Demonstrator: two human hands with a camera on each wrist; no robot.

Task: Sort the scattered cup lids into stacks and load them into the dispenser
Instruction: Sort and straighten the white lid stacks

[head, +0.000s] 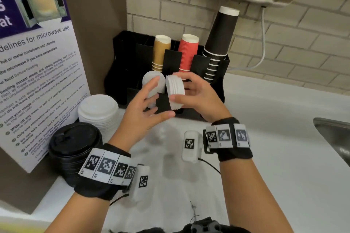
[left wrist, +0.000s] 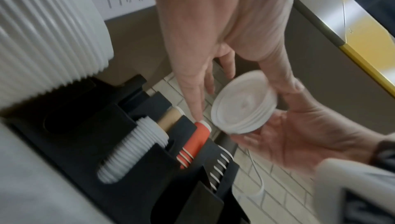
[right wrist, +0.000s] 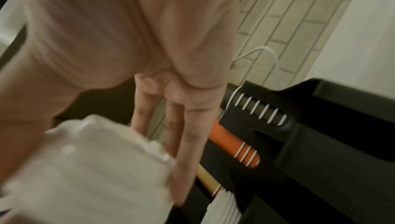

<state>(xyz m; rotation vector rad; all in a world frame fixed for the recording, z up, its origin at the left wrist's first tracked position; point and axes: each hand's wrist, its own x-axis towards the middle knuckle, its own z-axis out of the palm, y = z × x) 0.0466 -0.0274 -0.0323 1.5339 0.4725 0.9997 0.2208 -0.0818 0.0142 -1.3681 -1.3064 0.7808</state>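
Note:
My right hand [head: 179, 88] pinches a short stack of small white lids [head: 174, 91] on edge, thumb in front and fingers behind, just in front of the black dispenser [head: 121, 73]. The left wrist view shows the same short stack [left wrist: 243, 102] lying against my right palm. My left hand [head: 162, 98] is spread open beside it with straight fingers [left wrist: 192, 96]; whether it touches the lids I cannot tell. A row of small white lids [head: 151, 83] lies in a front slot of the dispenser [left wrist: 132, 150]. The right wrist view is blurred, with the held lids [right wrist: 85, 168] under my fingers.
A tall stack of larger white lids [head: 98, 111] and a stack of black lids [head: 73, 145] stand on the white counter [head: 265, 138] at the left, by a microwave poster [head: 37, 62]. Tan [head: 161, 51], red [head: 188, 51] and black cups [head: 219, 43] fill the rear slots. A sink [head: 333, 134] lies right.

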